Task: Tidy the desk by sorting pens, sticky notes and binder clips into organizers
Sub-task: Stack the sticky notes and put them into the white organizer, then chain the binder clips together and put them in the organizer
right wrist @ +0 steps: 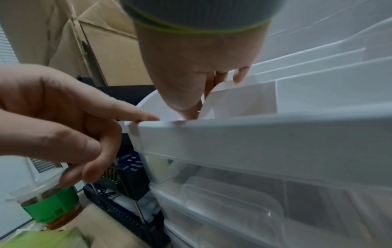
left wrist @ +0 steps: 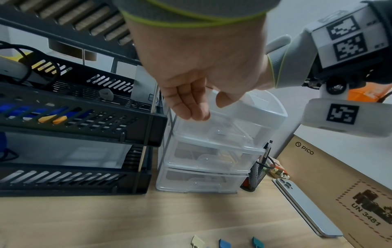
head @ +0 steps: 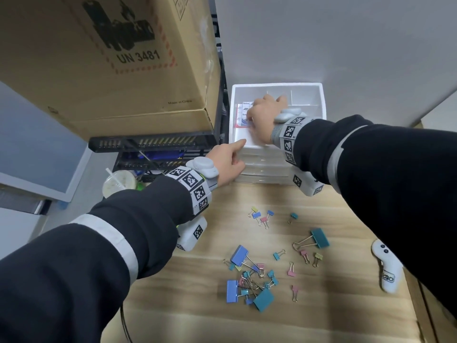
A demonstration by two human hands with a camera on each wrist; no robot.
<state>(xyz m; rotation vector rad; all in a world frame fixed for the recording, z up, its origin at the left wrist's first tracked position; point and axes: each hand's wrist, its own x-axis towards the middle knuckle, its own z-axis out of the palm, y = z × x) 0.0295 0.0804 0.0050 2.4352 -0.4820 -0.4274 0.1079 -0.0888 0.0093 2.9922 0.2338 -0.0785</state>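
A white translucent drawer organizer [head: 321,105] [left wrist: 212,151] [right wrist: 254,134] stands at the back of the wooden desk, with an open divided tray on top. My right hand [head: 249,120] [right wrist: 201,94] reaches down into the tray's left compartment. Its thumb and fingers pinch a pack of sticky notes [head: 242,111], seen as a white pad [right wrist: 239,99] in the right wrist view. My left hand [head: 241,154] [left wrist: 201,107] [right wrist: 84,125] holds the organizer's front left corner, one digit on the rim and the others curled against the front. Several coloured binder clips [head: 249,276] [left wrist: 224,243] lie scattered on the desk.
A large cardboard box [head: 111,58] sits on a black tray rack [head: 153,142] [left wrist: 74,109] left of the organizer. A drink cup [head: 118,184] stands beside it. A white controller [head: 387,266] lies at the right. A mesh pen cup [left wrist: 259,172] and a phone [left wrist: 305,206] sit right of the drawers.
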